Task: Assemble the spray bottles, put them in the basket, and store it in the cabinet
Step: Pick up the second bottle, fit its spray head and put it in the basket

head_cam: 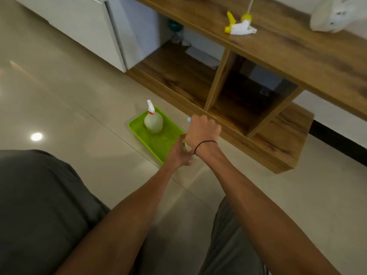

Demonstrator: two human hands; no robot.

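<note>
A green basket (139, 124) lies on the tiled floor in front of the wooden cabinet (282, 56). A clear spray bottle with a white and red head (153, 121) stands upright in the basket's far end. My right hand (203, 130) is closed over a spray head whose light-blue tip (189, 119) shows at the knuckles; the bottle below it is hidden. My left hand (179, 154) reaches under the right wrist at the basket's near corner and seems to hold that hidden bottle. A loose yellow and white spray head (239, 25) with its tube lies on the cabinet top.
The cabinet has open wooden compartments (178, 72) at floor level right behind the basket. A white object (333, 14) sits on the cabinet top at the far right. White cupboard fronts (75, 26) stand to the left. My knees in grey shorts (39, 205) fill the near foreground.
</note>
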